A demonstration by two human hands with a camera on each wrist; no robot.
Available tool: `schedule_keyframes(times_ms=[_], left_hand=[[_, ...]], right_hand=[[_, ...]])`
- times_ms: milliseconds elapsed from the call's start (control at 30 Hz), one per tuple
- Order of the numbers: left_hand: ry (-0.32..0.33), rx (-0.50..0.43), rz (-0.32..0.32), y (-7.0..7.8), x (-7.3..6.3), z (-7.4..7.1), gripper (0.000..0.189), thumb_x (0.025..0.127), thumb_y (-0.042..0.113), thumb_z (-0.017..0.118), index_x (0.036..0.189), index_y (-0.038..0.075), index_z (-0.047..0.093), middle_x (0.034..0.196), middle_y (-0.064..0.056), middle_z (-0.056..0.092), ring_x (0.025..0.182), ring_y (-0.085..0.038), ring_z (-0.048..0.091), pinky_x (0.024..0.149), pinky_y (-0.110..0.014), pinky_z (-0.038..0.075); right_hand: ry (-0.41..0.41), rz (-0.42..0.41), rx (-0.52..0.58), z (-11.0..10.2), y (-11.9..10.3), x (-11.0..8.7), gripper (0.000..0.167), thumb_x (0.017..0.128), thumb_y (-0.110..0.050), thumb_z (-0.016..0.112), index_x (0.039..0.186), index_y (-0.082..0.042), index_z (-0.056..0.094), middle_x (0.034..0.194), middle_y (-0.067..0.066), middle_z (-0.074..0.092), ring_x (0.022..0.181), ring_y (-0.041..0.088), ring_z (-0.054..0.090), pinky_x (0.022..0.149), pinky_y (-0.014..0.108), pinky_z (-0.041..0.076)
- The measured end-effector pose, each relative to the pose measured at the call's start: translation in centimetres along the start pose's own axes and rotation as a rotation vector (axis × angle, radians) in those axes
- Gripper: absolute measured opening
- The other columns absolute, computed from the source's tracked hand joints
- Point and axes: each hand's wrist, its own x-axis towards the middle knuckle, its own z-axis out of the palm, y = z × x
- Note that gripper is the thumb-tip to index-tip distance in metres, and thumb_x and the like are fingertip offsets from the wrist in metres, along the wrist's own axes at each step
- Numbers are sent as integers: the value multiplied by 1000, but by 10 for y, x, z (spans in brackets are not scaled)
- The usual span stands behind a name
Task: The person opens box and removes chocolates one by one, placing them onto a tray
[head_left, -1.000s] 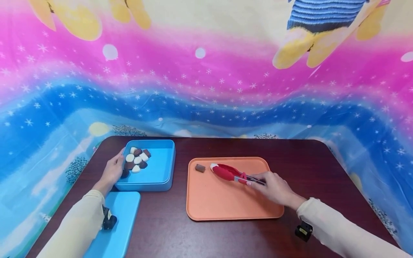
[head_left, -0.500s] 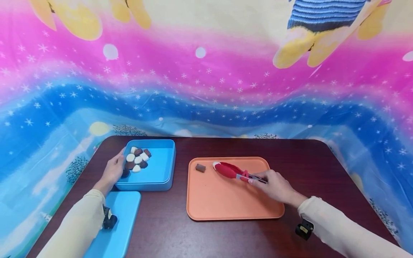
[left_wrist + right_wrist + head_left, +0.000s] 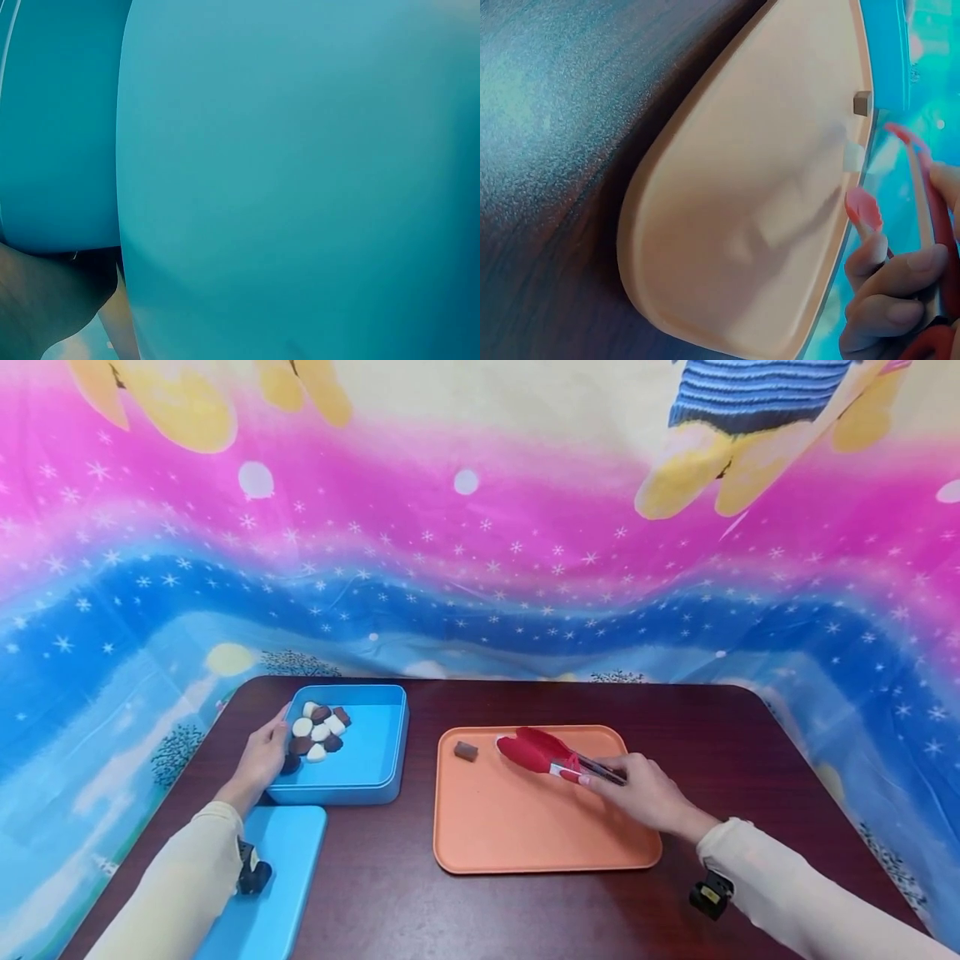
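Note:
My left hand holds the left side of an open blue box; most of its fingers are hidden. Inside, several white and dark chocolates lie towards the left. My right hand grips red-tipped tongs over the orange tray. The tongs' tips stand apart, with nothing between them in the right wrist view. A white chocolate lies on the tray near those tips, largely covered by them in the head view. Left of it sits a brown chocolate.
A blue lid lies on the dark wooden table in front of the box, under my left forearm. A printed cloth hangs behind the table's far edge. The lid fills most of the left wrist view.
The tongs have shifted slightly right and up, and their arms have spread wider. The white chocolate has moved a little to the right. My left hand and the box stay in place.

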Motion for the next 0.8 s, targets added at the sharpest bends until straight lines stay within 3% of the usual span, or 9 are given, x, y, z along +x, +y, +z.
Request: schedule_keyframes(times_ms=[167,333,500,667,800], left_hand=[[4,-1,-7,0,1,0,57,112,42,13,163,20,1,171,-17,3,156,-47,5,123,-69,15],[6,-12,-21,0,2,0,57,111,42,12,163,21,1,171,-16,1,156,-47,3,124,-68,14],[7,-21,-24,0,1,0,57,111,43,12,163,21,1,171,-16,2,156,-47,3,124,-68,14],[15,-19,-27,0,-1,0,57,111,43,13,163,22,1,170,-17,3,156,-48,5,123,-70,15],[17,-22,-19,0,0,1,57,111,43,13,163,20,1,170,-17,3,156,-47,4,123,-69,14]], right_hand=[[-14,36,66,-3,-2,-2,69,84,-56,77,132,-8,66,69,7,64,53,16,52,43,26,40],[16,44,36,-4,-6,-3,72,80,-61,78,128,-9,66,64,2,57,52,15,50,43,26,40],[50,45,27,-4,-9,-3,81,78,-60,81,140,-11,61,63,1,52,52,16,45,42,26,37],[76,29,17,-3,-15,-3,75,76,-52,85,136,-11,64,75,2,56,60,16,46,46,27,37],[108,11,-9,-2,-18,-3,71,75,-53,86,130,-14,67,68,0,51,56,15,43,45,28,36]])
